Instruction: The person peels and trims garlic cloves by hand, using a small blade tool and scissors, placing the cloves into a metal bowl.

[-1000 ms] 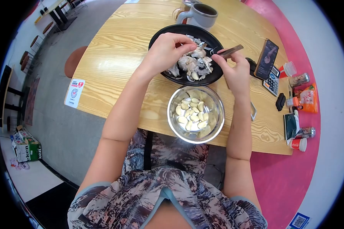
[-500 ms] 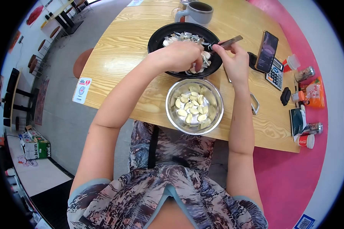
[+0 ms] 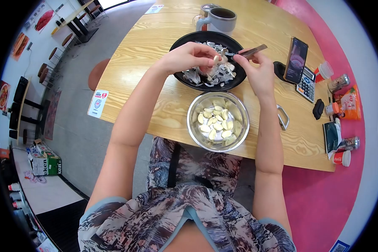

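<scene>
Over the black pan (image 3: pixel 178 43), my left hand (image 3: pixel 191 56) pinches a garlic clove (image 3: pixel 216 59) between thumb and fingers. My right hand (image 3: pixel 258 72) is closed round a small knife (image 3: pixel 254 51) at the pan's right rim. The knife's flat metal end sticks out up and to the right; its other end is mostly hidden by the fingers. Papery garlic skins (image 3: pixel 222 75) and some unpeeled garlic lie in the pan. Just below the pan stands a steel bowl (image 3: pixel 193 133) with several peeled cloves (image 3: pixel 216 122) on its bottom.
Behind the pan is a grey mug (image 3: pixel 222 21) beside a glass jar. On the right stand a propped phone (image 3: pixel 295 59), a calculator (image 3: pixel 305 87), paper cups (image 3: pixel 342 158), seasoning jars and an orange packet (image 3: pixel 350 103). A metal handle-like loop (image 3: pixel 283 117) lies by my right forearm.
My left hand has risen out of the pan's contents with a garlic clove in its fingers, now nearer the knife. My right hand keeps its hold on the knife. The view has shifted slightly.
</scene>
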A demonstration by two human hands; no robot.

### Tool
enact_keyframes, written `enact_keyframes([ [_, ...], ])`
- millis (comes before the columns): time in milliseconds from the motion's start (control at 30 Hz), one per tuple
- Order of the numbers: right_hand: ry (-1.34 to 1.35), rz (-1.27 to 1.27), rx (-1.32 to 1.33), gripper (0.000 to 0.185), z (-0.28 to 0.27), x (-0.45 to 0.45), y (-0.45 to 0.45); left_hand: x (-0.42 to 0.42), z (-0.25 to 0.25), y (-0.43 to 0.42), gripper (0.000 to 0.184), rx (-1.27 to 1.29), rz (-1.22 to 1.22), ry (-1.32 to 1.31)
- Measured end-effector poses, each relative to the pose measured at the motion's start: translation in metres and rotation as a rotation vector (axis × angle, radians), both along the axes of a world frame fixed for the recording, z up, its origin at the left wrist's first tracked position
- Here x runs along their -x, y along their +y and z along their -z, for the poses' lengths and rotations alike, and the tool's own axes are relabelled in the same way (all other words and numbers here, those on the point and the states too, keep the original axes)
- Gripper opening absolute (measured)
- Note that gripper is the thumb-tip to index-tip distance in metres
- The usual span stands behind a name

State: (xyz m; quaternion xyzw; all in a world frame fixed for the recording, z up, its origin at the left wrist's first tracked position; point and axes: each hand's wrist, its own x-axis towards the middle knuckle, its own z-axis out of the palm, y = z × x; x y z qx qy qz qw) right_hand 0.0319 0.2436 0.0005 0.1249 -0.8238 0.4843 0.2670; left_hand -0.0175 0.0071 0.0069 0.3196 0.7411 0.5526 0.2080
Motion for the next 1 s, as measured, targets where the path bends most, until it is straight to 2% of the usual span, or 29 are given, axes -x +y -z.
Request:
enact_keyframes([
  [33, -0.009, -0.016, 0.01, 0.027, 0.0, 0.0, -0.001, 0.001, 0.001, -0.003, 0.022, -0.125, -0.01, -0.15],
  [67, -0.019, -0.032, 0.02, 0.026, 0.0, -0.001, -0.001, 0.002, 0.002, -0.005, 0.022, -0.124, -0.012, -0.148],
  [167, -0.025, -0.038, 0.025, 0.025, 0.0, -0.001, -0.002, 0.003, 0.004, -0.009, 0.027, -0.343, -0.027, -0.316],
  [267, -0.032, -0.051, 0.049, 0.024, 0.002, 0.0, -0.003, -0.003, -0.002, -0.009, 0.029, -0.369, -0.043, -0.398],
  [400, -0.039, -0.048, 0.049, 0.024, 0.003, 0.0, -0.003, -0.009, -0.001, -0.007, 0.027, -0.392, -0.05, -0.356],
  [467, -0.035, -0.037, 0.045, 0.025, 0.001, -0.002, -0.004, -0.016, -0.002, -0.005, 0.022, -0.294, -0.122, -0.121],
  [767, -0.021, -0.02, 0.035, 0.025, -0.003, -0.005, -0.003, -0.06, -0.004, -0.002, 0.012, -0.331, -0.139, 0.17],
  [833, -0.029, -0.019, 0.035, 0.025, -0.003, -0.004, -0.003, -0.07, -0.005, -0.006, 0.015, -0.181, -0.029, 0.301],
  [900, -0.034, -0.019, 0.033, 0.025, -0.001, -0.004, -0.002, -0.074, -0.001, -0.004, 0.018, -0.205, 0.043, 0.349],
  [967, -0.043, -0.032, 0.029, 0.026, 0.0, -0.002, -0.002, -0.072, -0.005, 0.002, 0.024, -0.144, -0.057, 0.495],
  [1000, -0.042, -0.033, 0.029, 0.026, 0.0, -0.001, -0.001, -0.063, 0.002, 0.006, 0.022, -0.183, -0.182, 0.547],
])
